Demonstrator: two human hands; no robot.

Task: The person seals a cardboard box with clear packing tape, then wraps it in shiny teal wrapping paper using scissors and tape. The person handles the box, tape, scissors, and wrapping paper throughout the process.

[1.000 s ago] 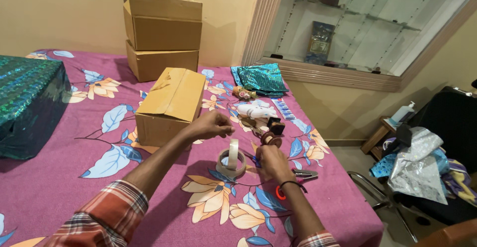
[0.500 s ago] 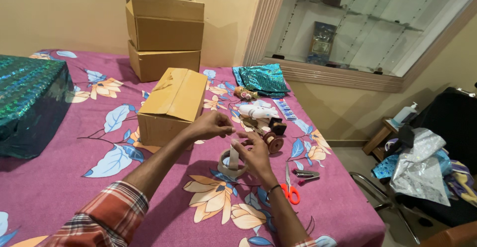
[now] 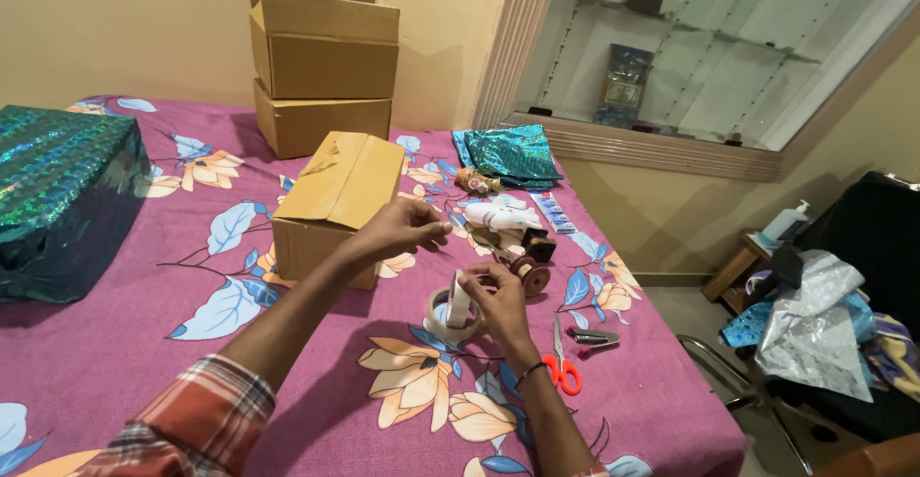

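Note:
My right hand (image 3: 496, 302) grips a roll of clear tape (image 3: 459, 299) and holds it upright, just above a second roll (image 3: 443, 328) that lies flat on the purple floral bedspread (image 3: 144, 343). A short way up and to the left, my left hand (image 3: 402, 229) has its fingertips pinched together, apparently on the tape's free end. The strip itself is too clear to make out. Red-handled scissors (image 3: 562, 366) lie on the spread right of my right wrist. A closed cardboard box (image 3: 337, 201) stands behind my left hand.
Two stacked cardboard boxes (image 3: 323, 65) stand at the wall. A box in green foil (image 3: 57, 189) sits far left, folded teal foil (image 3: 505, 151) at the back. A white figurine (image 3: 498, 214), a wooden wheeled toy (image 3: 525, 268) and a small stapler (image 3: 594, 339) lie nearby. A chair with silver wrap (image 3: 813, 328) is off the bed's right edge.
My right hand left the scissors on the spread and took hold of the upright tape roll. My left hand moved up and away from the roll, fingers still pinched.

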